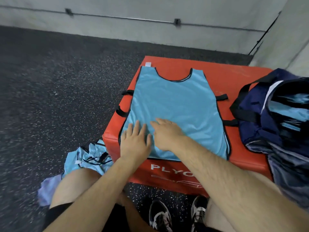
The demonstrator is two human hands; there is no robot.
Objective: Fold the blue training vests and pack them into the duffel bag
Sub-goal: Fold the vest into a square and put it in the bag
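A light blue vest (pixel 175 101) with dark trim lies spread flat, neck opening away from the person, on top of a red padded box (pixel 239 77). Its lower hem reaches the near edge of the box, and short black straps (pixel 221 97) stick out at both sides. Both hands rest on the lower part of the vest, close together. The left hand (pixel 135 143) lies palm down with straight fingers, gripping nothing. The right hand (pixel 167 133) just beside it also lies flat with fingers extended, holding nothing.

On the right end of the box sits a navy duffel bag (pixel 257 118), open, with folded blue vests (pixel 284 106) showing inside. On the floor (pixel 50 81) left of the box, by the person's knee, lies a crumpled heap of more blue vests (pixel 90 158). The floor is dark and speckled. A pair of sneakers (pixel 160 216) shows below the box, and a grey wall (pixel 150 7) runs behind.
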